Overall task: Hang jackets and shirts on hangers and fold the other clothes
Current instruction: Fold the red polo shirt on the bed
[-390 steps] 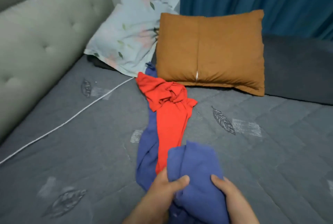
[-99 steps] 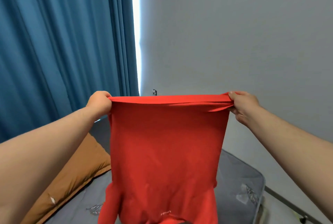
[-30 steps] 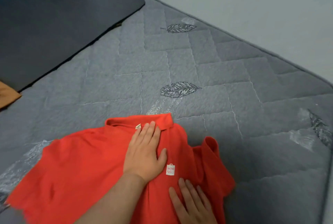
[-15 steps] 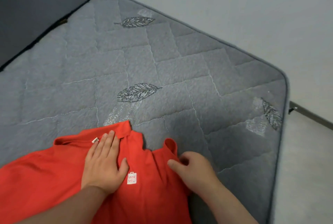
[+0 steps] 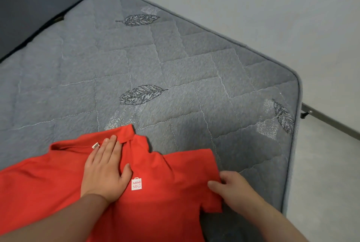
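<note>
Bed: we record a grey quilted cover, fuzzy in texture, stitched in diamond panels with embroidered leaf motifs; its rounded corner sits toward 3 o'clock, with pale floor beyond it.

Dark mat: a smooth, flat, charcoal sheet with a rounded corner, lying on the bed at 10 to 11 o'clock, well apart from the garment.

Red shirt: we find it spread front-up on the bed at 6 to 8 o'clock, a soft knit. Its collar points toward 12 o'clock, so the long axis runs from 12 to 6, the body leaving view at the bottom edge. One short sleeve is laid out flat toward 3 o'clock. A small white printed logo sits on the chest; a white neck tag shows inside the collar.

Left hand: open, palm down, fingers straight and together, pressing the shirt just below the collar.

Right hand: we note it at the sleeve's outer edge, fingers curled, pinching the hem.

Nothing lies on the shirt but the hands.
</note>
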`<action>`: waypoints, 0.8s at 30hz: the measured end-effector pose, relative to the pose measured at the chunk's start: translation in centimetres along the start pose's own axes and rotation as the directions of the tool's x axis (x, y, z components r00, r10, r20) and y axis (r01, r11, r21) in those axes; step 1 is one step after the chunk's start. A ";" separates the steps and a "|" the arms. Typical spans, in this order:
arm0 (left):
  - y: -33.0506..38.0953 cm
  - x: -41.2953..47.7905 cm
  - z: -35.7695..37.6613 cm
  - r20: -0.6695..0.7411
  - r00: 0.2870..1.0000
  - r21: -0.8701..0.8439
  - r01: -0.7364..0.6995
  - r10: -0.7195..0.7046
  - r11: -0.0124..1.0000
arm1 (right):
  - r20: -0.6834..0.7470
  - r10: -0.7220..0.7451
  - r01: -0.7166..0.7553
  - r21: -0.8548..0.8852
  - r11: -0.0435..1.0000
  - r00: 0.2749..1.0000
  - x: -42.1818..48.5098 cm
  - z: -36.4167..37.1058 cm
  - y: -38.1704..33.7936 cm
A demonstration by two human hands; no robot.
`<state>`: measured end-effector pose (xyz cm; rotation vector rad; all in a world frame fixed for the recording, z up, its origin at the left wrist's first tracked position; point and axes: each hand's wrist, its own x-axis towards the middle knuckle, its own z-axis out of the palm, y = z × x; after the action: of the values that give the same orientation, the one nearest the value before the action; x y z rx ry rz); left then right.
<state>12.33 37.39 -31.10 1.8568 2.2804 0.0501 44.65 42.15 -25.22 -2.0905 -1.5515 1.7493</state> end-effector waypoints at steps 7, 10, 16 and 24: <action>0.2 0.1 -0.2 -0.025 1.000 -0.010 0.000 0.000 1.000 | -0.024 0.078 -0.069 0.249 0.966 0.997 -2.1 0.2 1.1; 0.0 0.0 -0.3 -0.005 1.000 -0.006 0.010 -0.010 1.000 | -0.053 0.048 -0.006 0.606 0.795 0.997 -2.2 1.7 -0.5; 0.0 0.1 -0.3 -0.003 1.000 0.007 0.006 -0.006 1.000 | -0.217 -0.327 0.357 0.119 0.926 0.920 -4.8 6.1 -5.8; -0.2 -0.1 -0.5 0.005 1.000 0.011 0.009 -0.009 1.000 | -0.086 -0.690 0.569 -0.497 0.655 0.719 -2.5 12.0 -4.3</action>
<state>12.10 37.34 -30.67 1.8495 2.2901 0.0315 33.17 36.11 -25.51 -1.4726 -2.3522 0.8793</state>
